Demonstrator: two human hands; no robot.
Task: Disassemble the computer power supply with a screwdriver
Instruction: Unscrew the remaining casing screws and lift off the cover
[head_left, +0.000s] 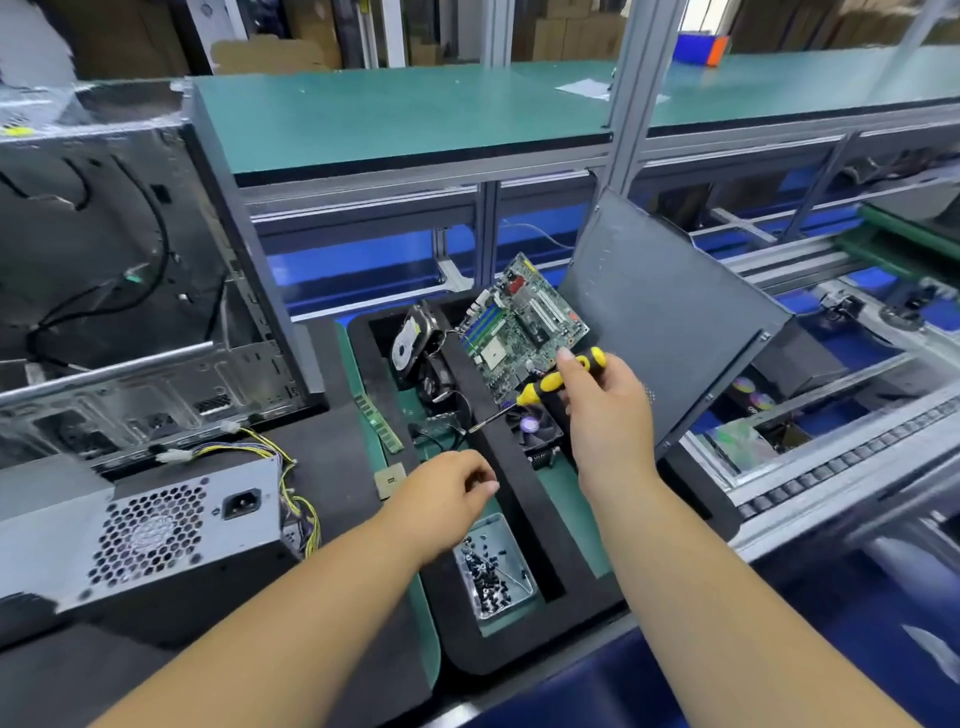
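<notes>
A yellow-and-black-handled screwdriver (558, 383) is held in the right hand (608, 415), whose grip is curled round the handle, the shaft angled down and leftward. The left hand (444, 499) is loosely curled, nothing held, above a small metal tin of dark screws (491, 569). Well left of both hands, the grey perforated-steel power supply box (140, 535) lies on the dark surface (332, 457), yellow wires trailing from it.

dark bench mat (332, 457) carries power supply (140, 530), open pc case (130, 291), black foam tray (524, 644).

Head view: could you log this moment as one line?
right hand: grips screwdriver | left hand: above screw tray | power supply: untouched
</notes>
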